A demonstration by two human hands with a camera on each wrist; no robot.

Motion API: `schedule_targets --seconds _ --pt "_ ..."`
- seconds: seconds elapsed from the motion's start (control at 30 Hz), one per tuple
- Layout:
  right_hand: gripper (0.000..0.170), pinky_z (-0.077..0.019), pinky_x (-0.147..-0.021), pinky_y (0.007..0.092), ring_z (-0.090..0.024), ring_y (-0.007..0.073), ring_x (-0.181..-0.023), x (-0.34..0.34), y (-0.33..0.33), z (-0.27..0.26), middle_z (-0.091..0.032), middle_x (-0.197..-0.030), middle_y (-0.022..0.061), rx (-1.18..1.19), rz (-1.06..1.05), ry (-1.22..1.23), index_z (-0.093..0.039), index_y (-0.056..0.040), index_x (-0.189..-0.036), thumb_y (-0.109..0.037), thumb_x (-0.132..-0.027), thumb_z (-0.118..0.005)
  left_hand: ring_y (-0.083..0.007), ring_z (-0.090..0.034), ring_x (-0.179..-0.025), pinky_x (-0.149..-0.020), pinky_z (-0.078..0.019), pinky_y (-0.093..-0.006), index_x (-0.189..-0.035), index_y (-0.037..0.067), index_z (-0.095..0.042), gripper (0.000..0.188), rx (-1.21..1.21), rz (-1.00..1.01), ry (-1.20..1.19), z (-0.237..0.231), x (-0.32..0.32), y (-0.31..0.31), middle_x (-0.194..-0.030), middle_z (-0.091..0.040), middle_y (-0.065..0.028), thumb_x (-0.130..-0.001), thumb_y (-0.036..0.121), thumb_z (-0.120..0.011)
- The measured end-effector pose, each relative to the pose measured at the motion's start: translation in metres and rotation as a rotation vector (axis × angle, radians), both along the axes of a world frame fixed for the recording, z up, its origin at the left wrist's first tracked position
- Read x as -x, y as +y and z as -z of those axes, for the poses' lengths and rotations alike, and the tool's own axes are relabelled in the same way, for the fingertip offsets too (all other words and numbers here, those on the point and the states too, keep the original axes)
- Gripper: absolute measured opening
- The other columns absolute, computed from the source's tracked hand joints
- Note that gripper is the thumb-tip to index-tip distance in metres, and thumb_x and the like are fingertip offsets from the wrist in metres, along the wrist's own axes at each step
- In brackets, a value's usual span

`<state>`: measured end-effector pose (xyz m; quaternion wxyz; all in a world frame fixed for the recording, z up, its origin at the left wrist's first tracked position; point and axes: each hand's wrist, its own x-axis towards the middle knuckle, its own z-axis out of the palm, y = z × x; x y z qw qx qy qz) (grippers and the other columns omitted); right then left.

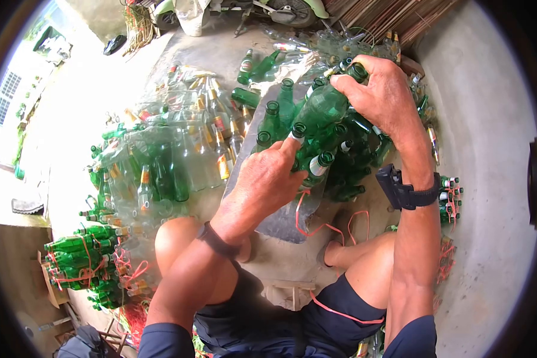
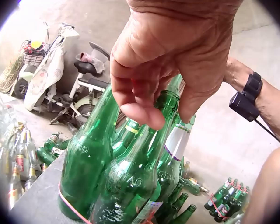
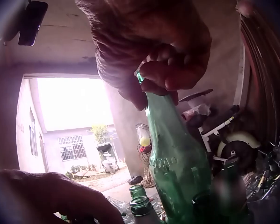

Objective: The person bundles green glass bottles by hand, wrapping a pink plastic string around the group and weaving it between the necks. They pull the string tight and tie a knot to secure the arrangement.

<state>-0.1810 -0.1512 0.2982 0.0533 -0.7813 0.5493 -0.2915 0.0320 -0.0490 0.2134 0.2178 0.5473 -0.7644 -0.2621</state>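
Several green bottles point(image 1: 269, 121) stand upright in a tight cluster on a grey board point(image 1: 280, 230). My right hand point(image 1: 382, 95) grips one green bottle point(image 1: 325, 107) by its neck, tilted above the cluster; in the right wrist view this bottle point(image 3: 177, 158) hangs below the curled fingers. My left hand point(image 1: 265, 179) is at the near side of the cluster, and in the left wrist view the hand point(image 2: 172, 56) has its fingers and thumb round the neck of a bottle point(image 2: 130, 177). A pink band point(image 2: 72, 205) runs round the lower part of the cluster.
Clear and green bottles point(image 1: 173, 155) lie piled to the left, with tied green bundles point(image 1: 74, 259) below them. More loose green bottles point(image 1: 346, 173) lie right of the board. Pink string point(image 1: 325, 225) trails by a foot. Scooters point(image 2: 51, 74) stand at the back wall.
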Motion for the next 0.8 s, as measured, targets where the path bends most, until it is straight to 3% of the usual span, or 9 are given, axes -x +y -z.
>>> schedule_targets --seconds 0.07,0.43,0.8 --pt "0.038 -0.0520 -0.068 0.0519 -0.060 0.0522 -0.072 -0.004 -0.001 0.001 -0.061 -0.074 0.0318 0.047 -0.054 -0.133 -0.060 0.0062 -0.077 -0.030 -0.080 -0.071 -0.0419 -0.071 -0.104 -0.087 -0.0564 -0.0485 -0.125 -0.001 -0.060 0.048 0.012 0.005 -0.010 0.000 0.000 0.000 -0.119 -0.072 -0.0226 -0.087 0.021 -0.079" --pt "0.038 -0.0545 -0.075 0.0540 -0.064 0.0530 -0.079 -0.013 -0.004 -0.003 -0.064 -0.079 0.0341 0.079 -0.046 -0.031 -0.064 0.0080 -0.077 -0.029 -0.080 -0.069 -0.0448 -0.071 -0.100 -0.085 -0.0569 -0.0505 -0.146 0.004 -0.043 0.072 -0.014 -0.073 0.045 -0.005 0.004 0.000 -0.123 -0.073 -0.0207 -0.086 0.020 -0.081" --pt "0.041 -0.0572 -0.080 0.0534 -0.069 0.0508 -0.083 -0.013 -0.006 0.012 -0.068 -0.082 0.0321 0.029 -0.014 0.012 -0.069 0.0068 -0.080 -0.034 -0.081 -0.069 -0.0425 -0.071 -0.105 -0.088 -0.0566 -0.0485 -0.147 0.003 -0.047 0.071 0.059 -0.019 0.020 0.004 0.004 -0.002 -0.123 -0.073 -0.0180 -0.086 0.017 -0.080"
